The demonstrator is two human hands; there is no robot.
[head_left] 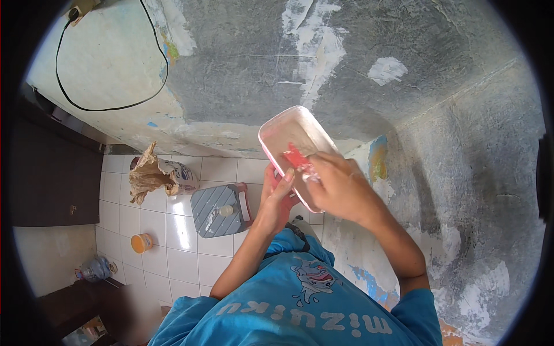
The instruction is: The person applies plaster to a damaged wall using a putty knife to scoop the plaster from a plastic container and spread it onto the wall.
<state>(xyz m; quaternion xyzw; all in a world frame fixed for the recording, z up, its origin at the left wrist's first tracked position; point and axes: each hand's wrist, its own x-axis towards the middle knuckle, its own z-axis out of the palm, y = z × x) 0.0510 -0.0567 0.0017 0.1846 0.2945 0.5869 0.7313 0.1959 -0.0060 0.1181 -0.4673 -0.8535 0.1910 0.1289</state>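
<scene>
My left hand (274, 196) grips a pink rectangular container (300, 121) by its left side, thumb at the rim, tilted up below the plastered wall (239, 69). Its pale inside is smeared with whitish paste. My right hand (332, 181) is closed on a red scraper (295, 155), its blade inside the container with white material on it; the fingers are slightly blurred and hide part of the tool.
On the tiled floor (182, 228) stand a grey step stool (206, 213) with a small pale item on it, an open paper sack (150, 176), an orange tub (140, 244) and a plastic bottle (95, 271). A dark door (52, 173) is at left; a black cord (107, 109) hangs above.
</scene>
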